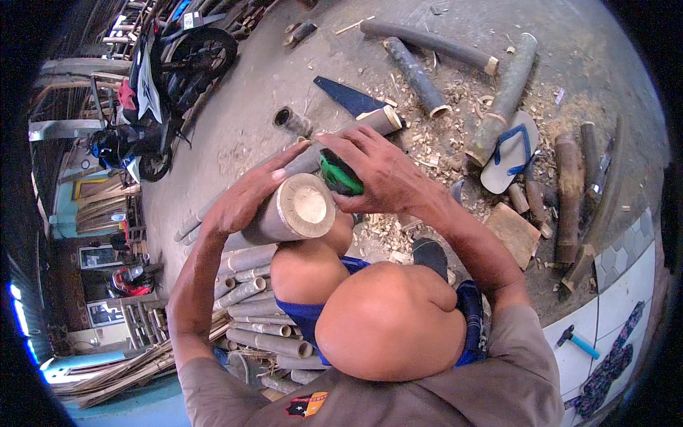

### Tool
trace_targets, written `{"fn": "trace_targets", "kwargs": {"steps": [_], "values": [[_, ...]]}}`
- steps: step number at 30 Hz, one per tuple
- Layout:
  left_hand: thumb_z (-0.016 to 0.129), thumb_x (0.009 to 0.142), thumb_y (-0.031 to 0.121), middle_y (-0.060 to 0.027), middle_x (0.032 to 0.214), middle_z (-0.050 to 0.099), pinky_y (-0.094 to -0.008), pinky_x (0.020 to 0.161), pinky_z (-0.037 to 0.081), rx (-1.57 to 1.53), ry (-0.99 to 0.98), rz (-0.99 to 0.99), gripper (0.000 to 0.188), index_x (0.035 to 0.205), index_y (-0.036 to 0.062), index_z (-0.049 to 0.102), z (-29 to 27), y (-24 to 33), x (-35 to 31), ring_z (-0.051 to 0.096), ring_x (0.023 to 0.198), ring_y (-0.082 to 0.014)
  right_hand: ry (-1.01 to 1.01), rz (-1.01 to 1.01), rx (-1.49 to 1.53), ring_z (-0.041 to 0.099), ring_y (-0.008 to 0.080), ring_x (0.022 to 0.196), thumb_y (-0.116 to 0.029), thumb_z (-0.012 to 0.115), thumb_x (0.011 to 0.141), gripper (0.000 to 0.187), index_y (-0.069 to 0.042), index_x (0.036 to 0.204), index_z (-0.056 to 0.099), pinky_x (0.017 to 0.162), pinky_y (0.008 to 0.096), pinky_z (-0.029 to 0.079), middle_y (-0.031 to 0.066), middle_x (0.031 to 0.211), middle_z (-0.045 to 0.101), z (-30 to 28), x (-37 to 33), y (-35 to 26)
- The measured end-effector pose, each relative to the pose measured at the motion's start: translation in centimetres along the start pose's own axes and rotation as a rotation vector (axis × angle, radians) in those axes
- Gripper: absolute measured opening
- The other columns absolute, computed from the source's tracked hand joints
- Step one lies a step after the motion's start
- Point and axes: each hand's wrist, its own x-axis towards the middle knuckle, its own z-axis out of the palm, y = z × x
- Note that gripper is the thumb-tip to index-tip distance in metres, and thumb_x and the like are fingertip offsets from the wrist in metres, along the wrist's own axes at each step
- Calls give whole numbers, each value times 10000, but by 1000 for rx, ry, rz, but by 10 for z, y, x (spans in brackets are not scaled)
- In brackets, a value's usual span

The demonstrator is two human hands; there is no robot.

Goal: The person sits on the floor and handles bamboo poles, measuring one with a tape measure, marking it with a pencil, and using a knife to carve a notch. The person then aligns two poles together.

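A thick, pale bamboo section [280, 208] rests by my bent knees, its cut end with a light round middle turned toward me. My left hand [249, 186] holds its upper left side, the thumb on the wall and the fingers stretched along the far side. Just right of the cut end, my right hand [380, 171] grips a rounded green and black object [340, 173] between thumb and fingers; its kind is mostly hidden. Beyond my hands lies a long bamboo pole [373, 125], and past its end a dark saw-like blade [348, 96].
Wood chips [434, 146] litter the floor among bamboo lengths [509, 92]. A sandal [509, 153] lies at right, a wooden block [512, 233] nearer. Cut bamboo [270, 341] is stacked left of my legs. A blue-handled hammer [578, 343] lies on tiles; a motorbike [153, 92] stands far left.
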Motion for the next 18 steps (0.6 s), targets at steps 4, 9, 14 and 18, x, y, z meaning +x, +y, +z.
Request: {"fn": "trace_targets", "kwargs": {"steps": [4,9,14,18], "values": [[460,1047,341,-210,1583,442,-398,1240,251,53,65,-35,612,1553,-2,420,2,4,2,396,1480,-296,-54,-180,-75,585,354,1140,-224,877,669,911,-46,1469,480,1030,454,484,164,1206,618,6,19,17],[500,1048,287,-141,1381,605,-356,1140,376,-38,171,-191,490,1443,0,525,10,12,-1,545,1288,-218,-103,-234,-48,572,368,1161,-226,835,720,885,-110,1501,435,1026,477,483,144,1222,606,21,20,18],[485,1045,276,-112,1244,655,-336,1067,421,-29,218,-170,409,1339,8,582,17,15,-3,587,1166,-196,-23,-235,-5,583,367,1131,-287,770,823,731,-127,1460,447,993,499,493,135,1156,613,31,14,17],[459,1027,270,-108,1128,650,-336,1012,430,50,205,-161,365,1231,9,612,14,7,-4,582,1085,-193,-66,-217,42,582,369,1132,-284,797,796,754,-120,1449,457,1009,485,495,140,1174,612,30,11,15]]}}
